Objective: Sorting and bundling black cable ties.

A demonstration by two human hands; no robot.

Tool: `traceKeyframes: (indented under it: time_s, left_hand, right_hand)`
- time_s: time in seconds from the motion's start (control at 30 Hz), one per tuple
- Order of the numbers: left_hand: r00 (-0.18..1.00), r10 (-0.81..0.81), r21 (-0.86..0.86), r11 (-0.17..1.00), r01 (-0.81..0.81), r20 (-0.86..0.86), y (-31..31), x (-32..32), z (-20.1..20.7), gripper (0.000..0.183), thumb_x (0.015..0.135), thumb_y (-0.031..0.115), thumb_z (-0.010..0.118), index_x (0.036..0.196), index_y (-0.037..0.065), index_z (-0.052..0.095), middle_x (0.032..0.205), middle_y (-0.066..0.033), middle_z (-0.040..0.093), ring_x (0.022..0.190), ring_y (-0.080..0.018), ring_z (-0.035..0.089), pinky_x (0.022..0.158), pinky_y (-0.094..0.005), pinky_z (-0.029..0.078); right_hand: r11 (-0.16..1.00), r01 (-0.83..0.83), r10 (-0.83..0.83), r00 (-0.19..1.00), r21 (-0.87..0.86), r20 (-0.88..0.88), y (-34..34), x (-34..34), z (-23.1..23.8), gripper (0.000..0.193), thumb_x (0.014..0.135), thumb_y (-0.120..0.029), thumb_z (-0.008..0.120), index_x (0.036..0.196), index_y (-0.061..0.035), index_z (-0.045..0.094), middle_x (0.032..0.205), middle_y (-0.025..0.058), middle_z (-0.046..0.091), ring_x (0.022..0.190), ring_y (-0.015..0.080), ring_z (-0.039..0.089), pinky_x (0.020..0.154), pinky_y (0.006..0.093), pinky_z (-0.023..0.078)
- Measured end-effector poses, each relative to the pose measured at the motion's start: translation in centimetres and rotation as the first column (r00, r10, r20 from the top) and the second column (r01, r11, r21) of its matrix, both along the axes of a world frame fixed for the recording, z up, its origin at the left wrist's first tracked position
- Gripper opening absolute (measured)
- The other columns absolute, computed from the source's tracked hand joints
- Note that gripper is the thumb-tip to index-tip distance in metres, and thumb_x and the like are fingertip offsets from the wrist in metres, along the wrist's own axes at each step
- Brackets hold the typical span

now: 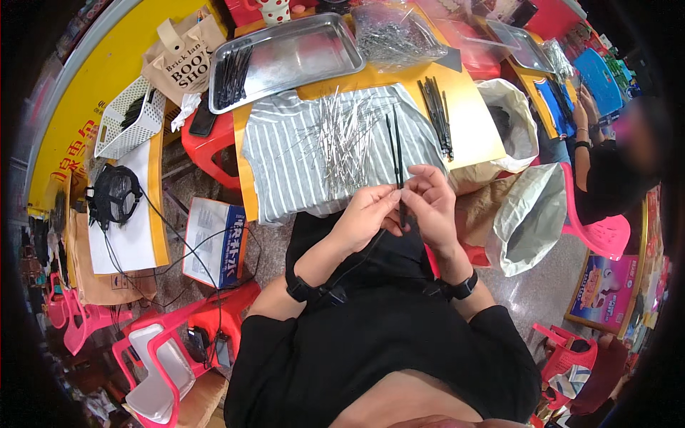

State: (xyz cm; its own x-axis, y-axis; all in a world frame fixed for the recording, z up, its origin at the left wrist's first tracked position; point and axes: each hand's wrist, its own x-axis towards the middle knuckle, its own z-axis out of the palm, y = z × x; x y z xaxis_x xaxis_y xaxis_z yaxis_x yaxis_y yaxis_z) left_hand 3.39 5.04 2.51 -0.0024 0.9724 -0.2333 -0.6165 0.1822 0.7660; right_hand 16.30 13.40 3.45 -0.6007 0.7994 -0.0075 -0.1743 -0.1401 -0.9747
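Close in front of my body, my left hand (365,217) pinches thin black strips (397,153) that stand up from the fingers, at least two side by side. My right hand (431,208) grips the same strips with thumb and forefinger, its other fingers curled loosely. The lower ends are partly hidden by the hands. Just beyond lies a loose heap of thin silvery wire-like pieces (344,143) on a grey-and-white striped cloth (278,157). To the right of the cloth rests a bundle of similar black strips (434,114) on the yellow tabletop (474,128).
A metal tray (303,57) with black strips stands at the back, beside a clear plastic bag (396,36). Open white sacks (528,214) stand at the right, near another person (606,164). On the left are a white basket (121,132) and a box (214,242) with cables.
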Motion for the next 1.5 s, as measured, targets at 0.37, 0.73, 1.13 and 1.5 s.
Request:
traceKeyframes:
  time_s: [0.37, 0.73, 1.13, 1.5]
  left_hand:
    - [0.947, 0.322, 0.035, 0.946, -0.321, -0.001, -6.0, -4.5, 0.2, 0.035, 0.092, 0.005, 0.054, 0.126, -0.004, 0.050, 0.083, -0.0111, 0.063, 0.066, -0.0178, 0.065, 0.046, -0.0215, 0.048]
    - [0.943, 0.309, 0.014, 0.950, -0.313, 0.123, -7.3, -6.0, -1.1, 0.017, 0.085, 0.002, 0.064, 0.099, -0.003, 0.055, 0.081, -0.0108, 0.062, 0.064, -0.0202, 0.065, 0.044, -0.0248, 0.050]
    - [0.954, 0.265, 0.058, 0.960, -0.275, 0.141, -6.6, -5.4, -1.8, 0.017, 0.081, -0.004, 0.065, 0.096, -0.001, 0.058, 0.088, -0.0118, 0.064, 0.075, -0.0219, 0.066, 0.061, -0.0277, 0.055]
    - [0.980, -0.072, -0.024, 0.997, 0.068, -0.187, -7.8, -5.7, -2.1, 0.011, 0.080, -0.004, 0.065, 0.089, -0.001, 0.058, 0.095, -0.0133, 0.065, 0.074, -0.0166, 0.066, 0.061, -0.0258, 0.055]
  right_hand:
    - [0.909, -0.027, -0.072, 0.973, 0.416, 0.220, 1.5, -3.0, -0.9, 0.009, 0.081, 0.004, 0.065, 0.087, 0.0018, 0.059, 0.079, 0.0014, 0.061, 0.072, 0.0065, 0.057, 0.064, 0.0212, 0.046]
    - [0.765, -0.134, -0.183, 0.893, 0.630, 0.412, -1.6, -4.7, -2.8, 0.018, 0.073, 0.003, 0.067, 0.088, 0.0003, 0.057, 0.072, 0.0140, 0.063, 0.060, 0.0191, 0.063, 0.057, 0.0301, 0.049]
    - [0.654, -0.167, -0.189, 0.909, 0.738, 0.373, -0.1, -3.3, -3.4, 0.019, 0.073, 0.002, 0.066, 0.089, -0.0046, 0.058, 0.079, 0.0114, 0.057, 0.062, 0.0277, 0.061, 0.055, 0.0344, 0.048]
    - [0.498, -0.324, -0.175, 0.871, 0.804, 0.460, 0.3, -3.1, -3.4, 0.012, 0.077, -0.006, 0.064, 0.088, -0.0055, 0.059, 0.080, 0.0126, 0.054, 0.068, 0.0369, 0.058, 0.058, 0.0445, 0.046]
